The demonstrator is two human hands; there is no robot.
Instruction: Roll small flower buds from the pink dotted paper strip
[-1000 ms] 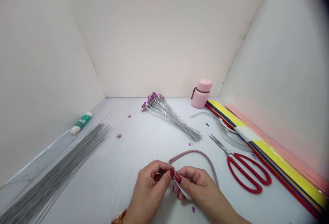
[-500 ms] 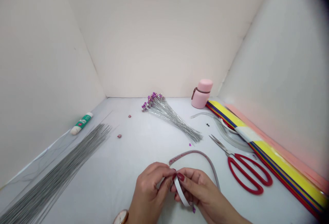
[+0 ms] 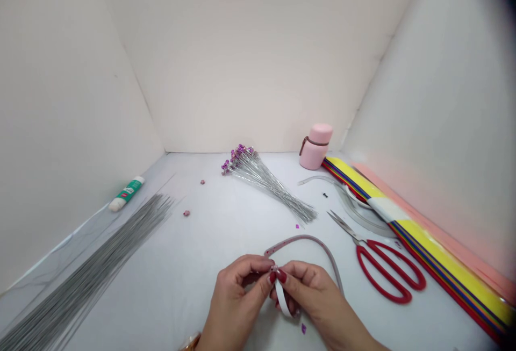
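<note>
- The left hand (image 3: 244,289) is closed in a pinch, thumb to forefinger, at the upper end of a white strip (image 3: 281,298); a watch (image 3: 190,342) peeks out at its wrist.
- The right hand (image 3: 310,289) pinches that same end from the 3 o'clock side, its thumb beside the left thumb.
- The white strip curls below the fingertips toward 5 o'clock, between the hands.
- A mauve strip (image 3: 302,237) arches above the right hand, from 12 round to 2 o'clock (whether it joins the white one is hidden).
- Taken from the hands, red-handled scissors (image 3: 358,240) lie at 2 to 3 o'clock, near a yellow-topped pack of coloured strips (image 3: 419,239).
- At 12 o'clock rests a bundle of purple-tipped silver stems (image 3: 272,185); at 1 o'clock stands a pink flask (image 3: 315,152).
- Toward 9 o'clock lies a sheaf of grey wires (image 3: 105,262), with a glue stick (image 3: 126,194) at 10.
</note>
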